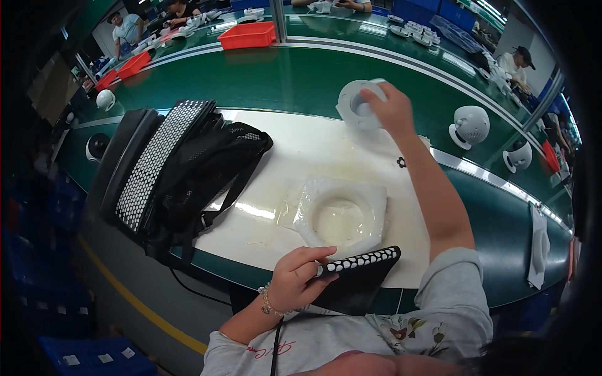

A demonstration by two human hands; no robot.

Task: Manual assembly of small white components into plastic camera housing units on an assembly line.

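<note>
At the far side of the white work surface [263, 175], my right hand [395, 108] is closed on the edge of a white round flanged part [348, 99] with a hole in its middle. Close to my body, my left hand [300, 276] grips a flat black item [360, 283] by its edge. That edge carries a white spotted pattern; the item's exact kind I cannot make out. Between the hands lies a white foam ring holder [378, 207] wrapped in clear tape, with a round opening. A small dark flower-shaped piece [402, 162] rests below my right wrist.
To the left, a black bag [207, 160] with a white honeycomb panel covers part of the surface. White rounded devices [470, 126] stand on the green conveyor [301, 75] at the right, another [105, 99] at the left. Red bins [248, 35] and several people are farther back.
</note>
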